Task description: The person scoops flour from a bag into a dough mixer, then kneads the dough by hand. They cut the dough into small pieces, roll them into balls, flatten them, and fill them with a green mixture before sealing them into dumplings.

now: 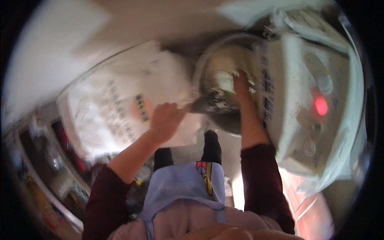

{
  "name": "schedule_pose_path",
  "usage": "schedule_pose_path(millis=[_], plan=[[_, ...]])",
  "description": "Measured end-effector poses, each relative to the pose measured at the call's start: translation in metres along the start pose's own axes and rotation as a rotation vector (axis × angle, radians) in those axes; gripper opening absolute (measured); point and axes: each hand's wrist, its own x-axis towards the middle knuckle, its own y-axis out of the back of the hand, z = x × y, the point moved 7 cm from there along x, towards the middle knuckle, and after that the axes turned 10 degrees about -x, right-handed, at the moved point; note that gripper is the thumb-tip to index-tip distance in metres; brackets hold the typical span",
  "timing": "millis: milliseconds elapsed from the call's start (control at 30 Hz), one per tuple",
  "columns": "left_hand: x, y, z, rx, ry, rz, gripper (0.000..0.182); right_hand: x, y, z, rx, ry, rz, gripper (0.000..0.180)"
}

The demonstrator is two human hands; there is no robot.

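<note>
Before me stands a large round basin (224, 123) holding a pale, blurred mass (225, 81), partly white. My right hand (241, 83) reaches down into it, fingers against the pale mass; whether it grips any of it is unclear. To the left, a big white printed sack (120, 90) lies with its edge by the basin. My left hand (168, 121) is over the sack's right part, fingers pointing to a dark, flat, blurred thing (205, 105) that reaches over the basin; whether the hand holds it is blurred.
Right of the basin stands a box (276, 75) with printing, lined with pale plastic (289, 90). Inside it are a cup-like container (325, 84) and a glowing red spot (321, 105). Shelves (51, 168) with mixed items are at the lower left. My feet are just below the basin.
</note>
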Motion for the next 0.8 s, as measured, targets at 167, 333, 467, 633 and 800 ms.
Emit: schedule_pose_path(millis=[167,333,467,633,800], plan=[[-0.126,0.071,-0.012,-0.185,0.483,0.24,0.049,-0.008,0.009,0.039,0.068,0.062,0.011,0.036],[-0.335,0.135,-0.021,-0.048,1.136,0.55,0.048,-0.024,0.042,0.039,-0.452,-0.007,0.004,0.039],[-0.529,0.168,-0.032,0.071,1.641,0.868,0.048,-0.028,0.06,0.0,-1.472,0.166,-0.089,0.04],[-0.739,0.194,-0.056,0.218,2.177,1.189,0.037,-0.058,0.089,-0.05,-0.13,-0.237,0.035,0.026],[-0.869,0.229,-0.102,0.109,2.271,1.423,0.054,-0.065,0.083,-0.101,-0.21,0.029,0.02,0.024]])
